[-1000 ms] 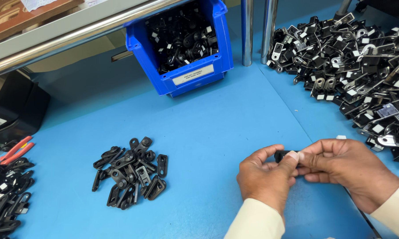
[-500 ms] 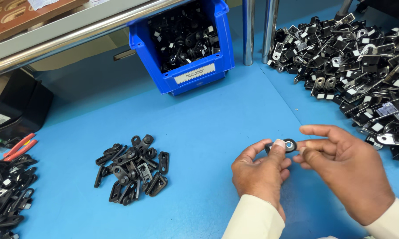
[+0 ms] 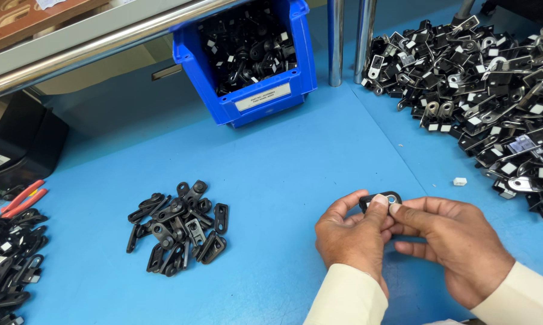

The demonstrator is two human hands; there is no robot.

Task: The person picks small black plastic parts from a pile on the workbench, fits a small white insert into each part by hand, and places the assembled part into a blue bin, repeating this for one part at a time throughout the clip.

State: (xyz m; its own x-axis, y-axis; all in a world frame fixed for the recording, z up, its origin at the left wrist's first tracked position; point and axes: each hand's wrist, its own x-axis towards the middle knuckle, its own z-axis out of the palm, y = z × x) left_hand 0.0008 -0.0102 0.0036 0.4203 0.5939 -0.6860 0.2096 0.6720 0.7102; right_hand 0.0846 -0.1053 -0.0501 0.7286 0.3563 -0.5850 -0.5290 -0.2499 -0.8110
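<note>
At far left, near edge: heap of black parts (image 3: 6, 265), red-handled pliers (image 3: 21, 198) just beyond, black box (image 3: 24, 144) farther back. On bare blue table (image 3: 283, 168), left of centre: small pile (image 3: 178, 225) of black links. Far centre: blue bin (image 3: 247, 60) full of black pieces, two metal posts (image 3: 349, 39) just right of it. Near, right of centre: left hand (image 3: 352, 241), fingers curled, thumb and forefinger pinching left end of small black link (image 3: 381, 200). Touching it on the right: right hand (image 3: 458, 244), fingers loosely bent, thumb and forefinger closed on the link's right end. Link held above table between both hands, well apart from pile. Right of hands: small white bit (image 3: 459, 181) lying alone. Far right: big heap (image 3: 488, 90) of black and silver brackets with white tags.
</note>
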